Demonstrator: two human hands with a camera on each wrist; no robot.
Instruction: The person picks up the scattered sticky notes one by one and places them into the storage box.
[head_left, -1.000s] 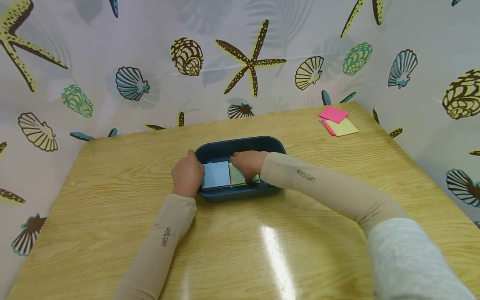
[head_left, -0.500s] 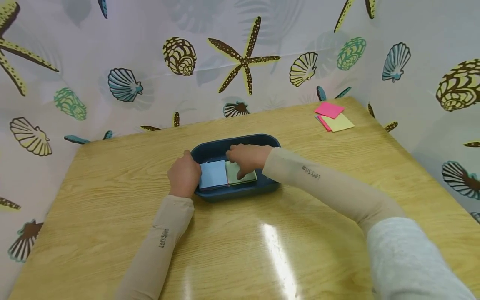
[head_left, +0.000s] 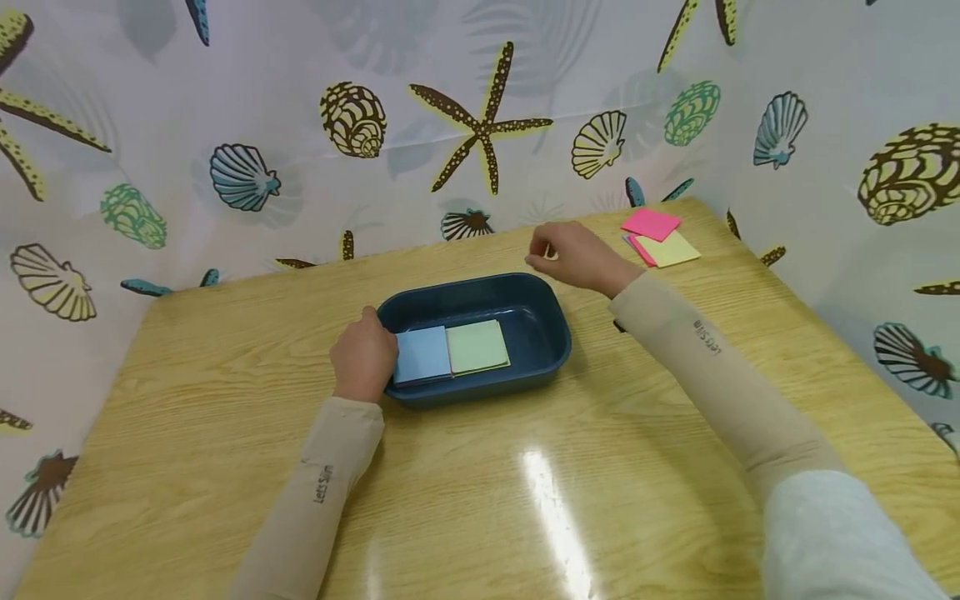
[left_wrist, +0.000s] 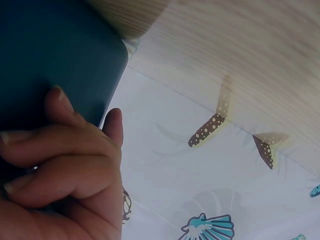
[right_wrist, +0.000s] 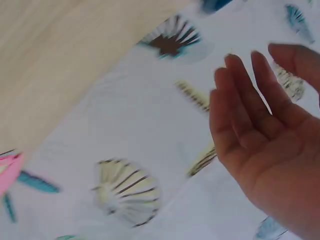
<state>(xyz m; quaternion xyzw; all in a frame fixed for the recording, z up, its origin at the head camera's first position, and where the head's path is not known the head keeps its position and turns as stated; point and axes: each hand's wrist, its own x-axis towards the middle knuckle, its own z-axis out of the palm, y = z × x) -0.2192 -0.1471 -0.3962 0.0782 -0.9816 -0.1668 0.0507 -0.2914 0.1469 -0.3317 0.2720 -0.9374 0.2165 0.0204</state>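
A dark blue plastic bin (head_left: pixel 536 329) with rounded corners sits mid-table in the head view. Its left end is gripped by my left hand (head_left: pixel 363 354); in the left wrist view the fingers (left_wrist: pixel 65 145) bend against the bin's wall (left_wrist: pixel 55 45). Inside lie two stacks of square sticky notes side by side, one topped by light blue notes (head_left: pixel 422 354), the other by pale green notes (head_left: pixel 477 347). Beyond the bin's right rear corner my right hand (head_left: pixel 577 254) hovers over the table. The right wrist view shows its palm (right_wrist: pixel 275 160) holding nothing, fingers loosely bent.
At the table's far right corner lie loose sticky notes, a pink note (head_left: pixel 651 224) overlapping a yellow note (head_left: pixel 671 250). A white cloth (head_left: pixel 300 100) printed with shells and starfish borders the wooden table (head_left: pixel 465 500) at the back and sides.
My right hand has lifted off the pale green notes and moved out of the bin, right and back towards the loose notes. My left hand keeps its grip on the bin.
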